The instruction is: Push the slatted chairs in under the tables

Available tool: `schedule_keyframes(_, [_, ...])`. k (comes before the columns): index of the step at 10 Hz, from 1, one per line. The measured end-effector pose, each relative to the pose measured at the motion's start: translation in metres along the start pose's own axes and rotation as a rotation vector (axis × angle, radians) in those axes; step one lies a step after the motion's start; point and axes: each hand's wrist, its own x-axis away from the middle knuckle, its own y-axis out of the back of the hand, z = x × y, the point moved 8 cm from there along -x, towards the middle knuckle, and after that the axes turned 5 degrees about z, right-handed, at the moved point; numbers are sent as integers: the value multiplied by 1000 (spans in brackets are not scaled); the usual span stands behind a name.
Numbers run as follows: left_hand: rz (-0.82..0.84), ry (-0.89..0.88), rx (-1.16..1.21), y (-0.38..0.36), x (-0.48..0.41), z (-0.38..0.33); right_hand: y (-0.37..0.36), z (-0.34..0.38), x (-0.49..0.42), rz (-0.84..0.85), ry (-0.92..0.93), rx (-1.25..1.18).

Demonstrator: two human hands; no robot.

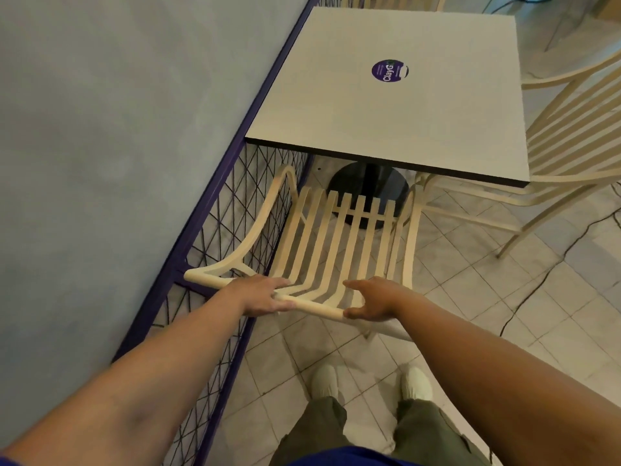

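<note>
Head view: cream slatted chair (336,237) facing square table (396,95), seat front just under its near edge. Left hand (262,294) and right hand (373,299) curled over the top rail. Purple mesh fence (232,210) close left; open tiled floor (470,297) right.

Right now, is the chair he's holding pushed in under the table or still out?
Mostly out. Only the front of the slatted chair reaches under the table edge; both hands grip its top rail.
</note>
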Motion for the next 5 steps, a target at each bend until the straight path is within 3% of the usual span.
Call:
schedule_keyframes(2, [-103, 101, 75, -1, 28, -37, 25, -11, 10, 18, 97, 106])
schedule_keyframes(5, [-337, 310, 314, -13, 102, -147, 78, -17, 77, 11, 308, 352])
